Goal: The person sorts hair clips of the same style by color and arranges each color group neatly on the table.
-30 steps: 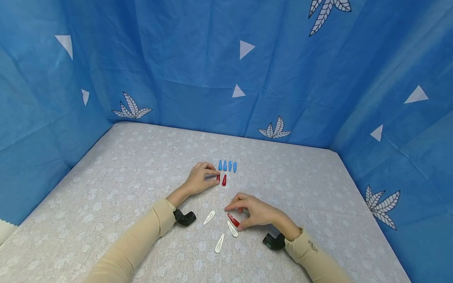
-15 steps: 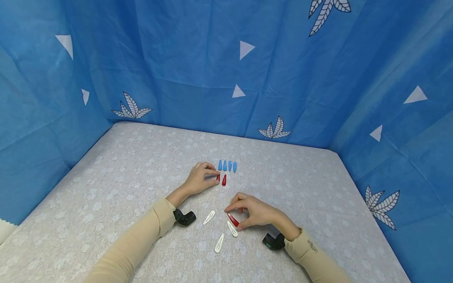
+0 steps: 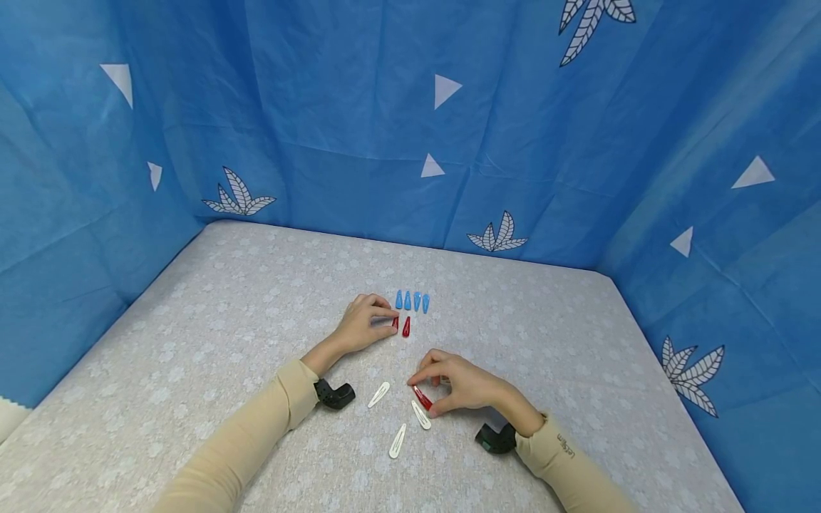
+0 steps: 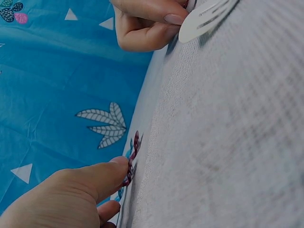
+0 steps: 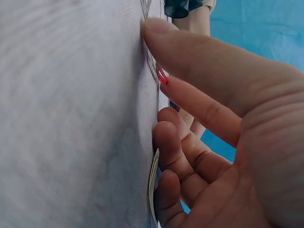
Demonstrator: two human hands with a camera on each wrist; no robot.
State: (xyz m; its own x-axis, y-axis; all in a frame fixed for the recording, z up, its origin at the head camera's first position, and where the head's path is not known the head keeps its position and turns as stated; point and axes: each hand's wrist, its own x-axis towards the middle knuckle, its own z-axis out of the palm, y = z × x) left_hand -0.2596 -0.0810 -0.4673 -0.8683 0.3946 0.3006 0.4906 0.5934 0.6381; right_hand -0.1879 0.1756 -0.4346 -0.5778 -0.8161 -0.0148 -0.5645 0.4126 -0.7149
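Head view: left hand (image 3: 360, 325) curled, thumb and index pinching left red clip (image 3: 395, 324), just near of blue clips (image 3: 408, 301). Right hand (image 3: 463, 382) half-curled, thumb and index gripping slanted red clip (image 3: 422, 398); white clip (image 3: 420, 415) just beside, sloppy lift could drag it. Left wrist: thumb on left red clip, twitch might skew it. Right wrist: pale clip (image 5: 151, 190) by curled fingers, slide could sweep it.

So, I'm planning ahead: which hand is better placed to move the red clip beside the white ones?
Probably the right hand: its thumb and finger span that red clip; the left hand is at another red clip.
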